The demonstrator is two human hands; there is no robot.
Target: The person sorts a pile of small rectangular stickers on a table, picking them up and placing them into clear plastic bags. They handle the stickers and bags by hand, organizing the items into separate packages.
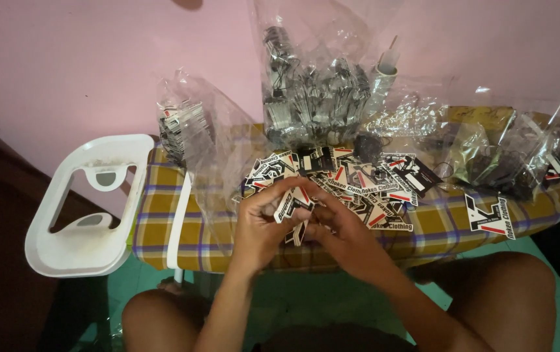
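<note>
Pink wall (65, 58) fills the background ahead of you, and under your hands lies an ironing board (162, 221) with a yellow plaid cover, its white iron rest (91, 202) jutting out at nine o'clock.

Along the far edge at twelve o'clock stands a tall clear plastic bag (312, 91) stuffed with bundled black-and-white tags. At ten o'clock a smaller clear bag (185, 127) holds another stack of tags. At two to three o'clock more crumpled clear bags (508, 156) hold dark items you cannot make out.

Between the bags and you, a loose pile of tags (351, 179) in black, white and red spreads over the cover; one single tag (489, 216) lies apart at three o'clock near the front edge.

Your left hand (260, 225) and right hand (342, 238) meet just over the near edge of the pile. Fingers of both are closed in a pinch on a small tag (295, 203), held between them above the cover.

Bare plaid shows at eight o'clock, between the iron rest and your left hand. Below the front edge, your knees sit over a green floor (293, 300).
</note>
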